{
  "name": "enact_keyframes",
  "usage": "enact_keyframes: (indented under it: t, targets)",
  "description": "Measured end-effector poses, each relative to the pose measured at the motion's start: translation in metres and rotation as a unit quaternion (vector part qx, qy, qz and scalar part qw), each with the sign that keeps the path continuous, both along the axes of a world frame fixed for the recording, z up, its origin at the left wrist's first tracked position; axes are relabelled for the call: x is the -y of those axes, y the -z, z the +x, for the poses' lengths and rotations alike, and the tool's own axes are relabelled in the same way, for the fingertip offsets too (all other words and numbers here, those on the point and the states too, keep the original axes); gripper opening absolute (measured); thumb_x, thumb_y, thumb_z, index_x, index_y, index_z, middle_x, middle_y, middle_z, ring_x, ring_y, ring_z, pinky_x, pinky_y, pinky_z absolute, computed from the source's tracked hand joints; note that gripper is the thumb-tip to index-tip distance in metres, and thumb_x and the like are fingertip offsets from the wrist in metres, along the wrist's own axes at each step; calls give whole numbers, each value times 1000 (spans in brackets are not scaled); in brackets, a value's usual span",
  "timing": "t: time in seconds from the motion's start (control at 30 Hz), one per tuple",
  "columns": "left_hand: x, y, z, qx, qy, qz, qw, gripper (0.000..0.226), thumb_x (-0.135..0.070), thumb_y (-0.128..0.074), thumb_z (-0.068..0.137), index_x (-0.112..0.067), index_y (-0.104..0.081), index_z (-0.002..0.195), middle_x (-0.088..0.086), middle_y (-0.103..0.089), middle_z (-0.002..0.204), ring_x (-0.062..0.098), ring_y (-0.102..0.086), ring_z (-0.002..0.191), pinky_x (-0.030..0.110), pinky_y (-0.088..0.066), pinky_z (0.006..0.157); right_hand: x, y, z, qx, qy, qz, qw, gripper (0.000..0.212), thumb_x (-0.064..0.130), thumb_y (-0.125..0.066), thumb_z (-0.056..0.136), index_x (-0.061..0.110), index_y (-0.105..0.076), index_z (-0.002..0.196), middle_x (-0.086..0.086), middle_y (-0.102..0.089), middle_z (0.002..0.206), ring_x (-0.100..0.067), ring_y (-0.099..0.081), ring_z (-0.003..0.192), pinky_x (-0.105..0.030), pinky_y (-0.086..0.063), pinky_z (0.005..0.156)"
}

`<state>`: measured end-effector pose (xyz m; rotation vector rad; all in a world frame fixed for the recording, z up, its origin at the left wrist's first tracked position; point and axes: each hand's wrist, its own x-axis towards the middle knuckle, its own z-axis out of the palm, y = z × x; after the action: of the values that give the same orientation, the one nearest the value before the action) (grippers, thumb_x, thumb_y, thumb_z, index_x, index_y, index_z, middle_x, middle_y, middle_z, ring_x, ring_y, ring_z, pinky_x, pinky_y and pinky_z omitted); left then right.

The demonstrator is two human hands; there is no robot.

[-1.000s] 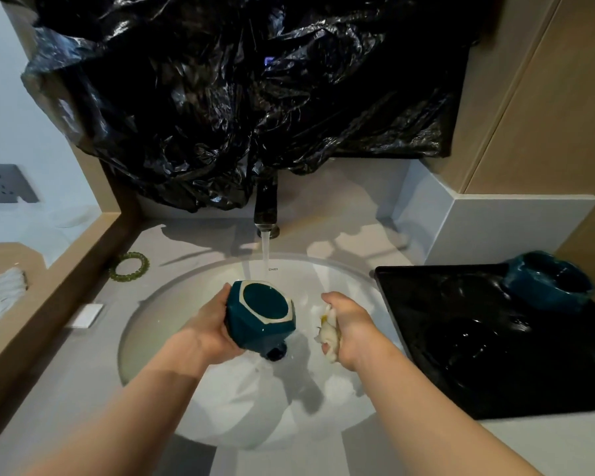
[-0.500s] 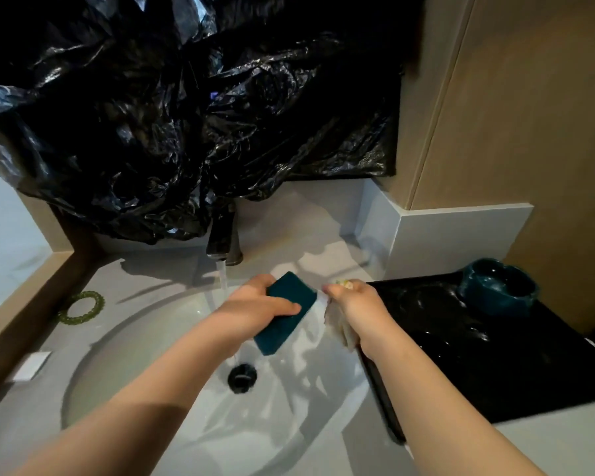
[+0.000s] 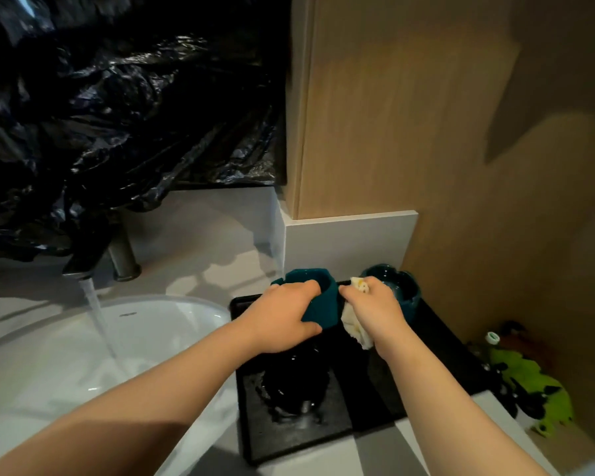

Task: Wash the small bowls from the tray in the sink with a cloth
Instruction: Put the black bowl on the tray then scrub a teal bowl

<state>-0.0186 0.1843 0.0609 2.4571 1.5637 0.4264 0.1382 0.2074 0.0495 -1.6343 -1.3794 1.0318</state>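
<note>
Gripping the left hand point(image 3: 282, 317), a teal faceted bowl point(image 3: 318, 300) hangs above the tray point(image 3: 289, 438).

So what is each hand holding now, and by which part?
Left hand grips the faceted teal bowl by its side wall, over the black tray. Right hand holds a bunched white cloth in its fist.

Glossy teal bowl point(image 3: 318, 297), wet black tray point(image 3: 299, 438), crinkled shiny plastic sheet point(image 3: 117, 108)
</note>
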Motion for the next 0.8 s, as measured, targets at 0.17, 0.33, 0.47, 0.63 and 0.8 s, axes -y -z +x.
enact_keyframes:
  t: [0.17,0.33,0.47,0.63,0.8]
  targets:
    - [-2,15,47,-53,80,33,995,29,-36,-60,87,-17,-45,103,-2,-54,99,20,-52,99,30,-33,81,3,4,51,15,8,1,1000,28,35,-58,87,19,-46,68,0,-51,70,-18,-51,72,-32,-36,65]
    - [3,32,71,-128,159,44,978,35,-36,-56,89,-15,-48,115,1,-57,113,20,-49,108,31,-30,94,25,14,81,33,12,-20,999,22,35,-69,79,19,-56,71,3,-61,73,-16,-58,75,-31,-41,65]
    - [13,46,76,-152,208,45,965,29,-33,-56,89,-14,-49,110,2,-58,109,21,-49,106,31,-29,94,39,27,92,72,20,-41,996,25,26,-70,78,21,-49,66,6,-55,67,-12,-51,67,-27,-36,56]
    - [17,53,74,-158,225,54,960,24,-32,-56,90,-13,-49,104,4,-59,103,22,-50,101,32,-28,97,48,32,92,85,39,-50,994,25,27,-69,79,20,-48,67,5,-54,67,-12,-50,66,-27,-34,54]
    - [12,45,71,-157,237,39,958,41,-54,-41,92,-18,-56,103,-1,-63,97,17,-49,98,28,-26,98,45,28,94,71,39,-61,995,28,31,-64,84,19,-46,66,3,-51,67,-16,-49,69,-29,-34,60]
